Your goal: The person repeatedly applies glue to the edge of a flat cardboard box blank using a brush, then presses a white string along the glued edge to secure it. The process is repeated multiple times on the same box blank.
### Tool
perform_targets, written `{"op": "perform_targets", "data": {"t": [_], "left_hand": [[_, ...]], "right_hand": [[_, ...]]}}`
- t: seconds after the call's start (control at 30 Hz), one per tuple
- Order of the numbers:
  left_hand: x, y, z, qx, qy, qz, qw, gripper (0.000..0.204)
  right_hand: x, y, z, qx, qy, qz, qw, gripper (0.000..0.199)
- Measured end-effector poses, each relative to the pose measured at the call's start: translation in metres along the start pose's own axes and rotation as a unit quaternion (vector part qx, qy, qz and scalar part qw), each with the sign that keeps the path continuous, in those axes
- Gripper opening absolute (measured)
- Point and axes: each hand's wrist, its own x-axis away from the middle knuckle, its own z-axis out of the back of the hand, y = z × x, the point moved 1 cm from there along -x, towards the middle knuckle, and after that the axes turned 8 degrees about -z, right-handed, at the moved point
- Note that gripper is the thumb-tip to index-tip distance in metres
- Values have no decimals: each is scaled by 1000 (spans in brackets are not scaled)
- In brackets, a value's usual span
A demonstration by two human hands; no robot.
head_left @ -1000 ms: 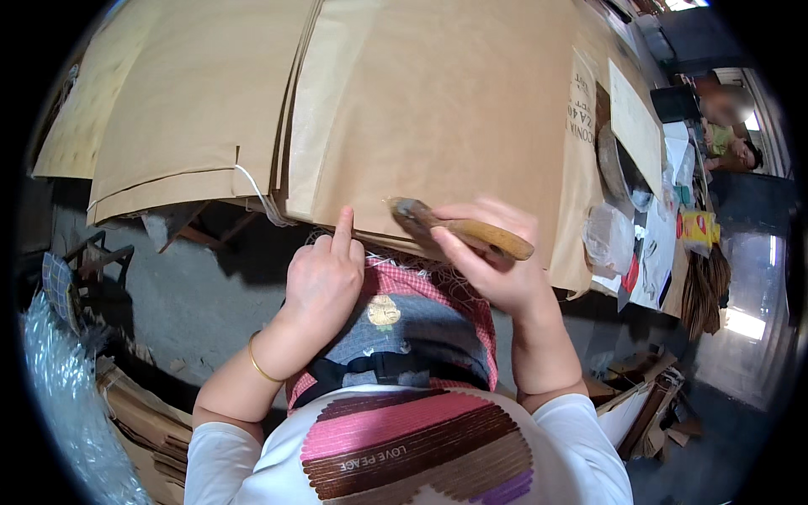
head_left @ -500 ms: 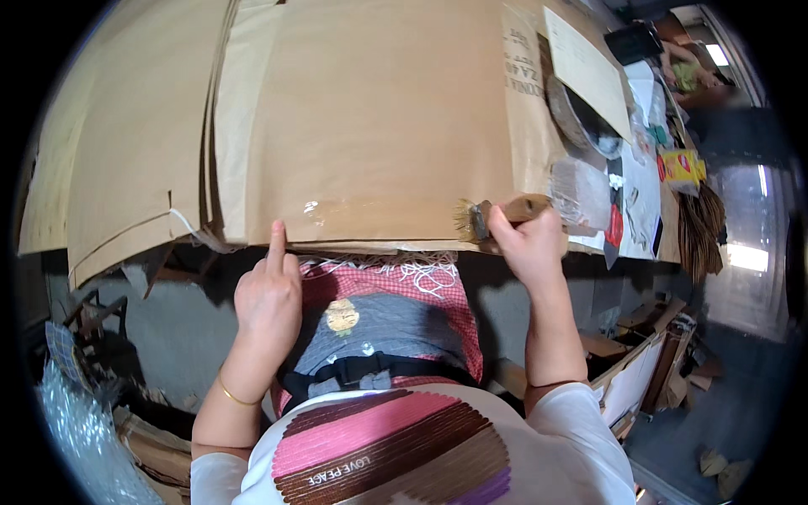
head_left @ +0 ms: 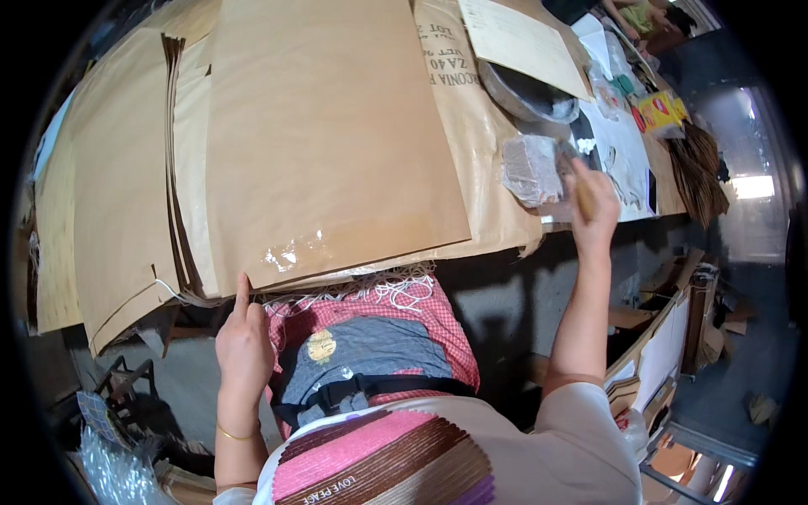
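A large brown kraft paper sheet [head_left: 328, 126] lies on the table, with a shiny wet streak [head_left: 295, 251] along its near edge. My left hand [head_left: 246, 345] has its index finger stretched out onto the sheet's near left corner; its other fingers are curled and I see nothing held. In my right hand [head_left: 599, 210] is a wooden-handled brush [head_left: 582, 192], gripped by its handle. The brush head points away from me, beside a block wrapped in clear plastic [head_left: 530, 171]; whether it touches anything I cannot tell.
Beyond the wrapped block is a round basin [head_left: 526, 93], partly covered by a pale board [head_left: 526, 46]. More paper sheets [head_left: 122, 185] are stacked at left. A yellow packet [head_left: 661, 114] sits at right. White strings [head_left: 396, 290] hang below the table edge.
My right hand has carried the brush from the sheet's near right edge rightward and away to beside the wrapped block. The view has shifted; my left finger stays at the sheet's edge.
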Motion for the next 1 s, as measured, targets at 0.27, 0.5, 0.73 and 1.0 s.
{"op": "perform_targets", "data": {"t": [0.27, 0.5, 0.73, 1.0], "left_hand": [[8, 60, 70, 360, 2, -173, 917, 9], [8, 39, 112, 246, 92, -175, 949, 15], [1, -7, 123, 177, 193, -59, 963, 11], [-32, -76, 34, 300, 63, 107, 946, 6]], "right_hand": [[112, -139, -47, -400, -358, 28, 843, 50], [123, -169, -44, -510, -556, 72, 653, 14], [46, -118, 18, -412, -362, 18, 836, 18], [33, -73, -71, -274, -407, -191, 850, 8]]}}
